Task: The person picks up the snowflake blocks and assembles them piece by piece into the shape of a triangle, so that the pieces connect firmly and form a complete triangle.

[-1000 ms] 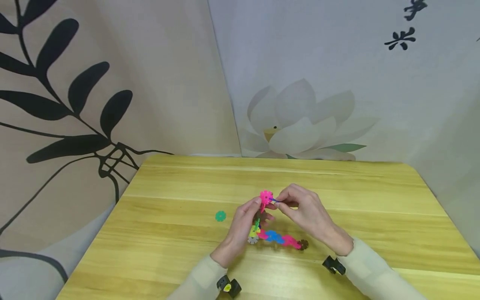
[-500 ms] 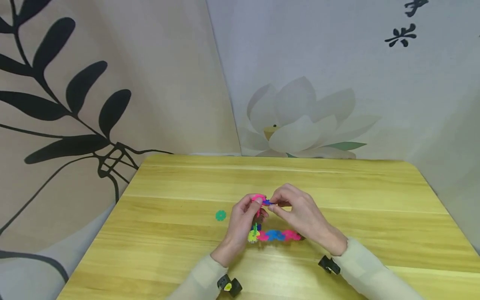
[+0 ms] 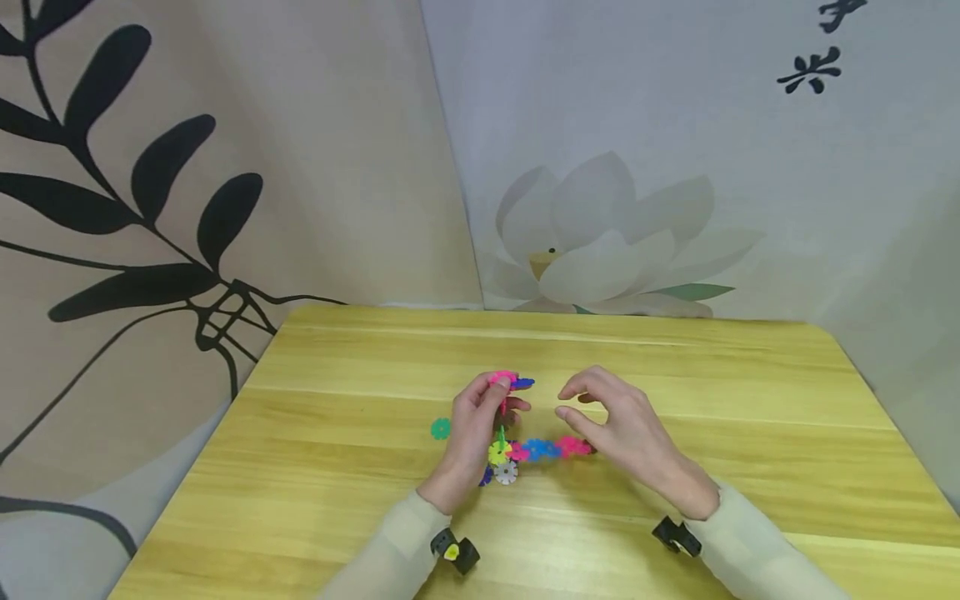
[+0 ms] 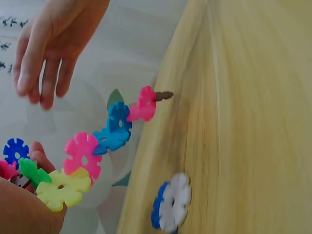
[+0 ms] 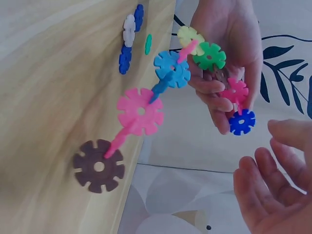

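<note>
My left hand [image 3: 468,437] pinches a chain of slotted plastic snowflake discs at a pink disc [image 5: 236,90]. A dark blue disc [image 5: 242,122] juts from that end, past my fingertips. Lower down, the chain passes through a green disc [image 5: 209,56] and a yellow disc [image 4: 63,188]. From there it runs sideways through pink and light blue discs [image 4: 112,139] to a brown disc [image 5: 87,170] at the far end. My right hand [image 3: 630,429] hovers just right of the blue disc, apart from it, thumb and fingers spread around air.
Below the chain, a white disc [image 3: 506,472] lies on the wooden table [image 3: 337,500] beside dark blue discs [image 5: 125,60]. A loose teal-green disc [image 3: 441,428] lies left of my left hand. A printed backdrop [image 3: 360,167] stands behind the table's back edge.
My right fingers have let go of the dark blue disc and drawn back to the right. That disc stays on the pink one. My left hand has moved slightly up and left with the chain.
</note>
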{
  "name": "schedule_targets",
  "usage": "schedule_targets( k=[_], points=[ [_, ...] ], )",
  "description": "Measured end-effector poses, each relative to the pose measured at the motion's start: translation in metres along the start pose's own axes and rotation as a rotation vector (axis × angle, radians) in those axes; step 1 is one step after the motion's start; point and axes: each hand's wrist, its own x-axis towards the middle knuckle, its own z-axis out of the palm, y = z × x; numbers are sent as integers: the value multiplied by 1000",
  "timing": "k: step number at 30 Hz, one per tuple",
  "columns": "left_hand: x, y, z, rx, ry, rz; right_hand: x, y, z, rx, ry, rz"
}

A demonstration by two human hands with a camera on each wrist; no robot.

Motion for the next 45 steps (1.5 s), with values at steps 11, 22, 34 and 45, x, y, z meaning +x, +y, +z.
schedule_targets(
  k=[11,22,34,45],
  points=[
    [25,0,-16,-27,30,3,-13,-1,4,38,-49,-56],
    [36,-1,-25,-8,1,-37,-17,0,27,47,-311,-85],
    [40,-5,-30,6,-18,-28,-8,-2,57,-13,-675,-96],
    [35,-7,-28,8,-14,-40,-15,-5,65,-173,-723,-164]
  ],
)
